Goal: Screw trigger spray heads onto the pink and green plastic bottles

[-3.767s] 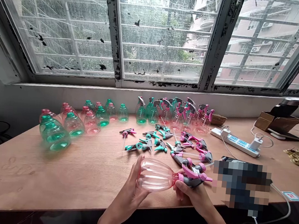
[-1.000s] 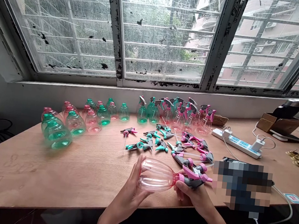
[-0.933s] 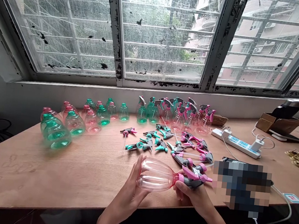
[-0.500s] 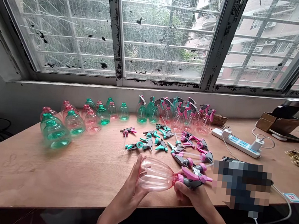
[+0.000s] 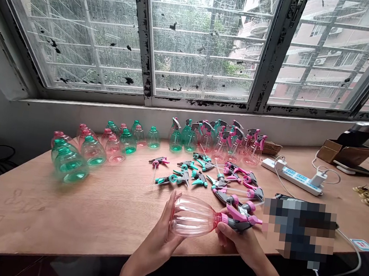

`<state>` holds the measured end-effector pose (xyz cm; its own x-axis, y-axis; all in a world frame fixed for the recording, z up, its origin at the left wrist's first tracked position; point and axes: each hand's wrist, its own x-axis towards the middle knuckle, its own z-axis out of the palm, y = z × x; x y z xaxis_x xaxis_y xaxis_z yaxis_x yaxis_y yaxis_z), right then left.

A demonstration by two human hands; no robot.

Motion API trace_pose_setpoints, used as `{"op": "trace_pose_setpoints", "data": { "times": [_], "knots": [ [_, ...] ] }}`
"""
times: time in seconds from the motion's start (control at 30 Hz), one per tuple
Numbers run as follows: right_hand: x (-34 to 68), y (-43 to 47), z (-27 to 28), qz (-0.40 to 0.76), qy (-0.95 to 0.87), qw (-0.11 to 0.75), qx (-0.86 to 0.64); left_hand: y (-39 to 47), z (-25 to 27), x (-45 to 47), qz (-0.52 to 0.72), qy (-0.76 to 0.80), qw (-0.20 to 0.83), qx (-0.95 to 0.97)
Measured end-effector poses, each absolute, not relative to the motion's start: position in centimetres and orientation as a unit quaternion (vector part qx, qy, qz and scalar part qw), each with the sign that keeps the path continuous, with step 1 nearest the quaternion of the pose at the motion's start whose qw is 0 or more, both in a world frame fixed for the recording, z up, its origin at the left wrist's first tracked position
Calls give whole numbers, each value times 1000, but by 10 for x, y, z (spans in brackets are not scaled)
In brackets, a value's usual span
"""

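Note:
A clear pink spray bottle lies sideways in the air over the table's front edge. My left hand is wrapped round its base end. At the neck sits a pink and grey trigger spray head, and my right hand grips it by the collar, thumb in front. Some of the right fingers are hidden behind the spray head. Just beyond my hands, loose pink-and-grey spray heads and green-and-grey spray heads lie scattered.
Pink and green bottles without heads stand at the left. Bottles with spray heads fitted stand by the window wall. To the right are a white power strip, a pixelated dark object with a cable, and a brown stand.
The view has shifted very slightly. Both hands keep nearly the same hold on the bottle and spray head.

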<state>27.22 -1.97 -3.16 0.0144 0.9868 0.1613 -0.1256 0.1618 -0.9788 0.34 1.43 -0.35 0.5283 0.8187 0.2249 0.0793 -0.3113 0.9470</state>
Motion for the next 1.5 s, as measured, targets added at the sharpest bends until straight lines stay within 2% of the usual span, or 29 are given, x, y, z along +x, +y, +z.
{"op": "trace_pose_setpoints", "data": {
  "times": [0.27,0.5,0.77,0.97,1.23,1.5],
  "knots": [
    [269,-21,-28,493,-494,580,-420,11,2,4,369,319,517,703],
    [267,-22,-29,487,-473,601,-422,17,-9,3,376,320,473,730],
    [268,-22,-25,478,-490,578,-444,14,-4,5,369,320,515,705],
    [268,-22,-26,479,-490,580,-441,17,-9,3,358,326,471,737],
    [268,-21,-26,477,-496,583,-431,14,-2,6,367,326,499,714],
    [269,-22,-27,476,-495,576,-444,11,-5,4,371,335,473,725]
  ]
}}
